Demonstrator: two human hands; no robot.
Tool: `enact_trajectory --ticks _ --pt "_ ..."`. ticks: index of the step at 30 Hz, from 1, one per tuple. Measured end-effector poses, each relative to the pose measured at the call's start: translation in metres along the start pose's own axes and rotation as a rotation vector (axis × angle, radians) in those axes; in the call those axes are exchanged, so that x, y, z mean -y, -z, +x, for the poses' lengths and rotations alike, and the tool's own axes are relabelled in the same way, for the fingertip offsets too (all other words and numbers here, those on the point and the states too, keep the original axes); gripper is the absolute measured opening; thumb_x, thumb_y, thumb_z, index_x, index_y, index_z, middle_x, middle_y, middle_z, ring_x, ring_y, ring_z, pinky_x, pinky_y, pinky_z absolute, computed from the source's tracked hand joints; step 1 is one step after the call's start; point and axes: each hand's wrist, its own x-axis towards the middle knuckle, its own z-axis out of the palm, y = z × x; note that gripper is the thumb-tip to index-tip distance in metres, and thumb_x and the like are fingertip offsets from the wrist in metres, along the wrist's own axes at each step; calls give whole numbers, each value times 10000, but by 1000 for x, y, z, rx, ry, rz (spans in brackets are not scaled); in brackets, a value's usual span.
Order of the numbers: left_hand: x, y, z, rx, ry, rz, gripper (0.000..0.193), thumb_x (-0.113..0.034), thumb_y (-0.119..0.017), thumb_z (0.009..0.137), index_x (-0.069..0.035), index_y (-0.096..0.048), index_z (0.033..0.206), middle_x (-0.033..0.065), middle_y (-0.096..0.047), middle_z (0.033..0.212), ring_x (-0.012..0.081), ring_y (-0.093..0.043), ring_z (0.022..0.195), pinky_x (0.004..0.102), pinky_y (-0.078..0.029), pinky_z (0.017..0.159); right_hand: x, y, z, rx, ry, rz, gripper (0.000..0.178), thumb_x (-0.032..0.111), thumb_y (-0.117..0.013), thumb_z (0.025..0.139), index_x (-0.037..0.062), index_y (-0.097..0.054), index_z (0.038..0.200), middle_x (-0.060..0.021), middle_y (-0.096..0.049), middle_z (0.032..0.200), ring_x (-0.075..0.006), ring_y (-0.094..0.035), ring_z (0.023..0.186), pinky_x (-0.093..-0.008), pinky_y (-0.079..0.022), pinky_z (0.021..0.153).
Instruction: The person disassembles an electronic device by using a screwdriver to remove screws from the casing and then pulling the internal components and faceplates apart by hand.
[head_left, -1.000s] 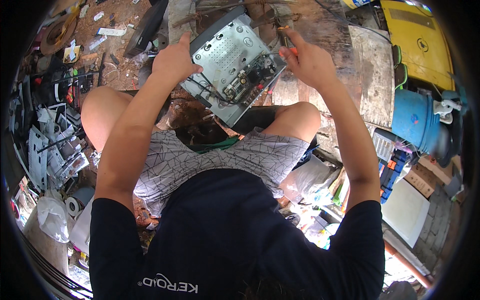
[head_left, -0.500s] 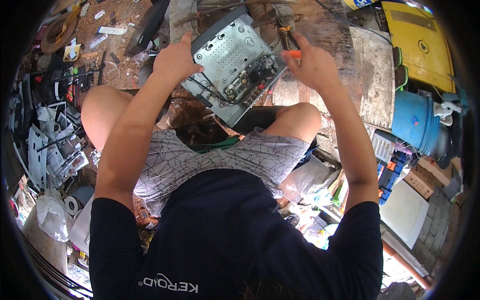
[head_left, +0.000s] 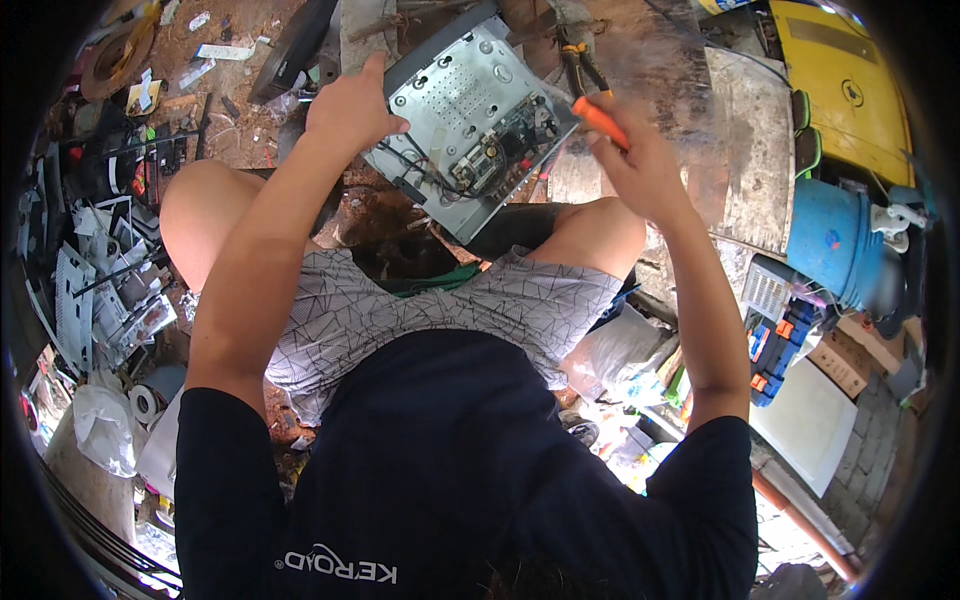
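Observation:
An opened metal device chassis (head_left: 455, 105), perhaps a disc player, lies tilted in front of my knees, with a circuit board (head_left: 508, 150) and dark cables inside. My left hand (head_left: 350, 112) grips its left edge, thumb over the rim and index finger stretched along the side. Beyond the chassis's right edge, my right hand (head_left: 642, 165) is closed around a screwdriver with an orange handle (head_left: 603, 123). The shaft points toward the chassis's right side; its tip is hard to make out. Black-and-yellow pliers (head_left: 577, 68) lie on the board just past the screwdriver.
A worn wooden board (head_left: 745, 150) spreads to the right, beside a blue bucket (head_left: 825, 240) and a yellow panel (head_left: 840, 85). Metal scrap (head_left: 105, 290) is piled at the left. A dark flat panel (head_left: 293, 50) lies beyond my left hand.
My right hand has drawn slightly back and to the right with the screwdriver, whose orange handle now shows more fully. The left hand keeps its hold, and the chassis has shifted slightly.

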Motion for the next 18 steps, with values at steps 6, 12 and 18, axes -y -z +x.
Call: enact_trajectory --ticks 6,12,18 --pt "-1 -1 1 -13 -17 29 996 -376 -863 710 -89 -325 1498 227 -691 1121 402 -674 1045 472 -545 903 15 -22 -36 154 116 -219 279 223 -629 924 133 -699 1179 -129 -708 917 -328 -683 843 -405 -548 735" --pt "-1 0 1 -4 -12 9 1045 -388 -869 696 -100 -291 1517 246 -672 1161 424 -655 1071 484 -521 925 12 -28 -36 115 95 -389 258 245 -623 906 147 -709 1130 -110 -690 808 -310 -679 735 -415 -544 647" --pt "1 -1 2 -6 -15 9 1045 -392 -871 692 -106 -295 1516 241 -678 1152 424 -654 1073 481 -521 924 13 -24 -30 -62 115 -390 252 270 -608 907 151 -705 1106 -110 -696 805 -314 -688 728 -427 -544 628"
